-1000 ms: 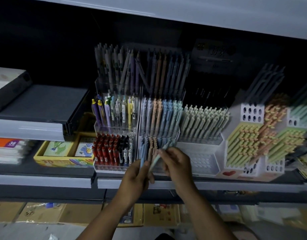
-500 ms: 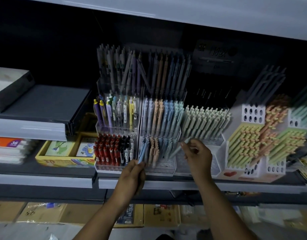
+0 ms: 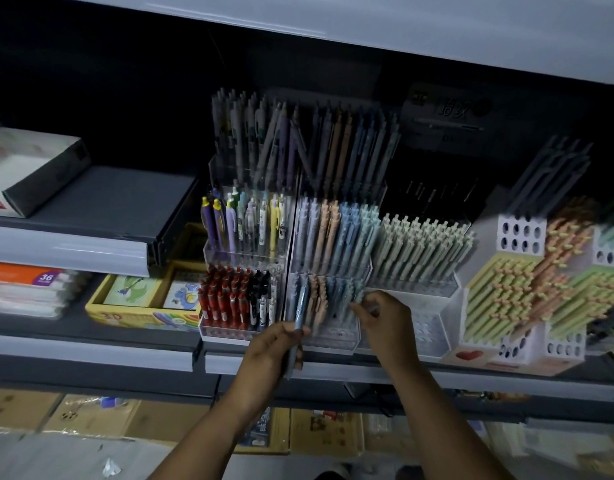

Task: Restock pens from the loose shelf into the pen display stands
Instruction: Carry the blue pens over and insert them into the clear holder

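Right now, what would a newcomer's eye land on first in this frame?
Two hands meet at the bottom tier of the clear pen stand in mid-shelf: the left hand grips a light blue pen, and the right hand seems to pinch a pale green pen among the pastel rows. Left of them stands a block of red pens. Far right, white perforated stands hold slanted yellow-green and orange pens.

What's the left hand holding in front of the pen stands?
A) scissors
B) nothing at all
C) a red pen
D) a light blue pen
D: the left hand has its fingers curled round a light blue pen, which points up toward the pastel pens.
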Available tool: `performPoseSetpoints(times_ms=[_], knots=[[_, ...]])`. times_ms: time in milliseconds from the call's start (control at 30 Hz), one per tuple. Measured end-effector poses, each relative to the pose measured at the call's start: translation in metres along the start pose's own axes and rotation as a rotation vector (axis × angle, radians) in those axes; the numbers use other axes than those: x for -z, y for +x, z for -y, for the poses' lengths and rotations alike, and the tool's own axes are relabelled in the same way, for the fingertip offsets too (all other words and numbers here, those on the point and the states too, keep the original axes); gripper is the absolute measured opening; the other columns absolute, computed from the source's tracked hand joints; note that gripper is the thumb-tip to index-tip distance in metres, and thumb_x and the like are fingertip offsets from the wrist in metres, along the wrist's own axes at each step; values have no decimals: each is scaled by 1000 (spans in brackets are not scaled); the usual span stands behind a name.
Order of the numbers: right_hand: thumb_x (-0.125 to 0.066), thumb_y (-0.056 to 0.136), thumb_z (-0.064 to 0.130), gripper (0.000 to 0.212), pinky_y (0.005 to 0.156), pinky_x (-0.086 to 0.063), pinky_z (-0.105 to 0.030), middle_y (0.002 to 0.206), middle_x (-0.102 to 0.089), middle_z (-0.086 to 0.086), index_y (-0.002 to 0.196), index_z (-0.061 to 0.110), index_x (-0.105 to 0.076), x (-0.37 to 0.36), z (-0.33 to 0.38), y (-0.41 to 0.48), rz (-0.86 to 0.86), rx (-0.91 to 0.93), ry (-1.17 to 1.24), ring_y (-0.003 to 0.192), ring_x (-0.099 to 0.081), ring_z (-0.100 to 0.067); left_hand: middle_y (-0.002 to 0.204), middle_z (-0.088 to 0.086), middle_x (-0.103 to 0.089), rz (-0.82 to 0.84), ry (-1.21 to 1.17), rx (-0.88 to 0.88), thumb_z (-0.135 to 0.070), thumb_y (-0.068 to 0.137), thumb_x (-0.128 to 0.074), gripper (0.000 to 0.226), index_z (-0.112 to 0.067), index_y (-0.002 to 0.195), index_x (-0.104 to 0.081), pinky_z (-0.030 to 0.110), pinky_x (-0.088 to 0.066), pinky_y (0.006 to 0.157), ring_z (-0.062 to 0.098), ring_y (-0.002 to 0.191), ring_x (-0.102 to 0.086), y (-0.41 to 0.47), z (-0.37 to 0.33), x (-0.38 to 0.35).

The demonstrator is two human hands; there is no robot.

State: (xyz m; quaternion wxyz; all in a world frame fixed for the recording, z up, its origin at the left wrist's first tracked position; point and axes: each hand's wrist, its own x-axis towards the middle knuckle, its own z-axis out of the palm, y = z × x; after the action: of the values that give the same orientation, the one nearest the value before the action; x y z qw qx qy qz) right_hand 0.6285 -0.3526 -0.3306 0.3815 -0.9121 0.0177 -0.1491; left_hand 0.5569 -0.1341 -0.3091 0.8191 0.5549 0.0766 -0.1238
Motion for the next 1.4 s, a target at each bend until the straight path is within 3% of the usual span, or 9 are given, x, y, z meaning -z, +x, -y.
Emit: performPoseSetpoints(times_ms=[100,233,300,433,633,800,900,1200,1400], knots=[[-80,86,23,20,72,-50,-31,82,-66,-3,79,12,-64,2,2,1,46,-8,-24,79,-64,-19,75,12,-53,49,142,-57,-17,101,-57,22,-7,104,-76,31,-47,72,22,74,-52,-2,2,1],[-78,87,22,37,78,-45,-16,114,-48,2,118,13,-60,4,19,-17,8,-73,-29,92,-54,-12,89,12,-61,63,190,-106,-23,96,-63,19,-18,104,-80,34,-48,81,21,86,-57,-4,5,-1],[-76,89,20,33,70,-37,-5,113,-47,0,116,13,-59,6,32,-26,-54,-49,-6,86,-55,-12,91,15,-62,59,215,-143,-30,89,-67,24,-17,105,-80,32,-49,80,19,88,-58,-2,5,-2],[-71,93,23,23,69,-42,-6,100,-60,8,115,21,-62,13,59,-29,42,-37,161,87,-60,-4,78,36,-55,32,288,-244,-29,87,-68,32,-2,104,-75,25,-49,70,19,74,-56,2,11,-1],[-69,94,15,10,56,-47,-20,66,-68,8,104,13,-72,37,88,-22,314,-41,500,57,-61,-7,75,21,-51,103,454,-353,-24,96,-63,13,-24,88,-73,24,-44,66,25,68,-53,3,13,-7],[-69,95,12,6,60,-53,-44,67,-69,-5,98,9,-71,46,86,-10,349,-70,493,57,-62,-19,72,19,-50,117,402,-329,-26,95,-63,14,-19,99,-75,28,-46,66,20,67,-53,4,11,-12],[-67,96,15,8,61,-54,-48,70,-69,-15,97,9,-70,53,83,1,294,-114,538,67,-65,-42,69,15,-55,76,295,-246,-25,90,-65,22,-14,106,-74,33,-52,65,18,65,-56,6,10,-16],[-67,95,4,6,66,-61,-34,73,-72,-14,98,-1,-67,70,74,26,86,-95,576,67,-71,-28,86,2,-64,120,702,-214,-5,100,-61,8,-3,99,-69,10,-45,71,-5,71,-57,9,10,-4],[-69,93,9,14,66,-57,-20,78,-73,3,91,22,-65,47,63,21,131,5,304,69,-72,-7,90,-2,-64,58,938,-350,-11,98,-61,8,-17,94,-65,15,-45,66,9,79,-60,10,2,4]])
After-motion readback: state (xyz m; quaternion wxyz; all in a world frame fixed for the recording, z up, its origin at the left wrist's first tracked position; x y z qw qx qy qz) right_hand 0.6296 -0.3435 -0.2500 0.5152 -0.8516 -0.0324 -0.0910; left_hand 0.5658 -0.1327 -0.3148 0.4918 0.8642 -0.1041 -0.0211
